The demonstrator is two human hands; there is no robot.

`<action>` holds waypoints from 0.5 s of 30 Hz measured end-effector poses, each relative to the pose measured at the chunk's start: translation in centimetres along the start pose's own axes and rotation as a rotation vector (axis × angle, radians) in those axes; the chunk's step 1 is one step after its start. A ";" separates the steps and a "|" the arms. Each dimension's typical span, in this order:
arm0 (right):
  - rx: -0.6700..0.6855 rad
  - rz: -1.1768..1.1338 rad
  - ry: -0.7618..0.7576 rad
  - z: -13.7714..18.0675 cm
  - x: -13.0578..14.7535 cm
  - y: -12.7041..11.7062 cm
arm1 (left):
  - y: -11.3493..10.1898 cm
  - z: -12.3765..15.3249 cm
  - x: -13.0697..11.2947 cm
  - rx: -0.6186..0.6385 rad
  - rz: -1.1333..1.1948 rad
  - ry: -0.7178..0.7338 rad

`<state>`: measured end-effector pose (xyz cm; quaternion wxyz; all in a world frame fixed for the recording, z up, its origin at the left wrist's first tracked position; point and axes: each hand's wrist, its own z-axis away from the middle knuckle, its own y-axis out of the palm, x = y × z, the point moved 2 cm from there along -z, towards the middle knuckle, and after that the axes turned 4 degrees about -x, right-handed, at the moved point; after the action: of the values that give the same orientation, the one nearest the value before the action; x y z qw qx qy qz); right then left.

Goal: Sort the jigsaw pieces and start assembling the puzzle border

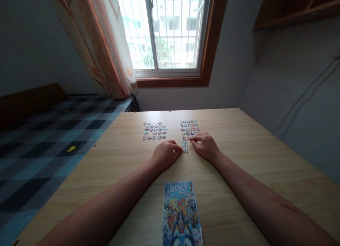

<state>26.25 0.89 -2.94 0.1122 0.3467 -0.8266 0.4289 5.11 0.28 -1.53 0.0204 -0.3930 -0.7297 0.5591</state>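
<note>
A narrow strip of joined jigsaw puzzle pieces (pixel 184 146) lies between my two hands on the wooden table. My left hand (pixel 166 154) is closed in a pinch, its fingertips on the strip's lower left edge. From the right, my right hand (pixel 205 145) pinches at a small puzzle piece beside the strip's upper end; the fingers mostly cover it. Rows of loose puzzle pieces (pixel 189 125) sit just beyond the strip. Another group of loose pieces (pixel 155 129) is spread out farther left. Nearer to me lies a colourful picture sheet (pixel 182 214) lettered "BLUEY".
The light wooden table (pixel 127 168) reaches toward a barred window (pixel 172 33) with a curtain (pixel 103 44) at its left. A bed with a checked cover (pixel 47 139) stands along the table's left side. At the upper right hangs a wooden shelf (pixel 297 17).
</note>
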 end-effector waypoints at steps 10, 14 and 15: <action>0.008 -0.032 0.009 0.0 0.3 -0.1 | -0.2 0.2 -0.1 0.035 -0.001 -0.035; 0.000 -0.048 0.015 0.1 0.3 0.0 | -0.4 0.3 -0.3 0.046 0.009 -0.062; 0.001 -0.048 0.014 0.1 0.3 0.0 | -0.4 0.3 -0.3 0.049 0.015 -0.068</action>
<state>26.02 0.68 -2.88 0.1282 0.3632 -0.8171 0.4289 4.95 -0.15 -1.23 0.0010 -0.3785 -0.7131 0.5900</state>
